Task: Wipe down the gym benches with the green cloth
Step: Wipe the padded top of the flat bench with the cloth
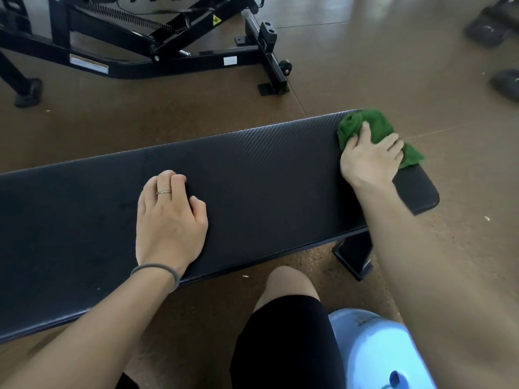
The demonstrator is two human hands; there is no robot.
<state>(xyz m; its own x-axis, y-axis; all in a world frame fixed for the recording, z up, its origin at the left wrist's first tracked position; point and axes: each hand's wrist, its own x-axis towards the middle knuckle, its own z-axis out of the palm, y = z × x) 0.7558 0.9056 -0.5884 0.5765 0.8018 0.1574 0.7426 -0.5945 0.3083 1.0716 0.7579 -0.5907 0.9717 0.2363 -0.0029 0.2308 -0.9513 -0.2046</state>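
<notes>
A long black padded gym bench [266,175] runs across the view from lower left to upper right. A crumpled green cloth [373,126] lies on its far right end. My right hand [368,155] presses down on the cloth, fingers spread over it and gripping it. My left hand [168,217] rests on the middle of the bench pad with the fingers curled under, holding nothing. It wears a ring, and a grey band circles the wrist.
A black adjustable bench frame [174,51] stands on the brown floor behind. Dark machine feet [488,32] sit at the upper right. A light blue plastic stool [373,349] is at the lower right beside my knee [286,287]. The bench leg [354,256] stands below its right end.
</notes>
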